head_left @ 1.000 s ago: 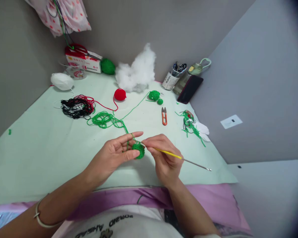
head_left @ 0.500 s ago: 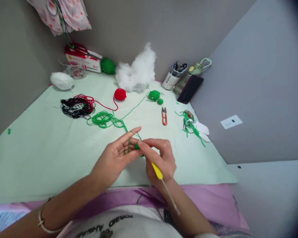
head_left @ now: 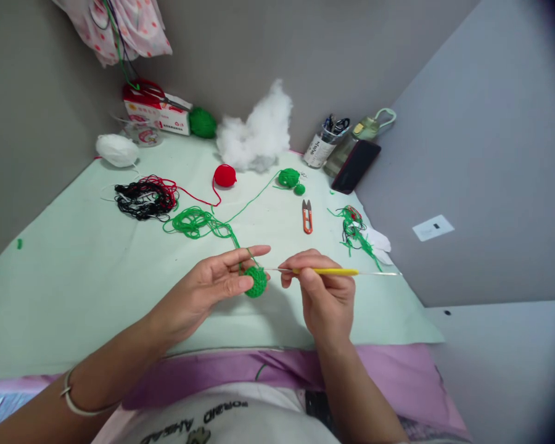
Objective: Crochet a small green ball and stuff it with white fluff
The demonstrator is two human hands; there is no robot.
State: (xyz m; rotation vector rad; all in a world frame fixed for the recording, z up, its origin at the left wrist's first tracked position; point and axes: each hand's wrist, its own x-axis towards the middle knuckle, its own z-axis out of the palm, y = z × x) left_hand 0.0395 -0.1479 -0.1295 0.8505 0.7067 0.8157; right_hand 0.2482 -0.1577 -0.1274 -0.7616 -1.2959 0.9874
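My left hand (head_left: pixel 213 280) pinches a small round green crochet piece (head_left: pixel 256 282) between thumb and fingers. Green yarn (head_left: pixel 235 237) runs over its raised index finger from a loose tangle of green yarn (head_left: pixel 192 222) on the table. In my right hand (head_left: pixel 326 290) is a crochet hook (head_left: pixel 335 271) with a yellow grip, held level like a pencil. The hook's thin metal tip reaches the upper right edge of the green piece; whether it sits inside a stitch is too small to tell. Its other metal end points right.
Orange thread snips (head_left: pixel 308 217), a red yarn ball (head_left: pixel 225 176) and a green yarn ball (head_left: pixel 288 178) lie beyond my hands. White stuffing (head_left: pixel 256 135) stands against the wall. Black yarn (head_left: pixel 143 200) is at left, yarn scraps (head_left: pixel 354 228) and a leaning phone (head_left: pixel 356 166) at right.
My right hand has moved right and turned, bringing the hook from slanting down toward me to level. The green piece, mostly covered before, now shows in my left hand.
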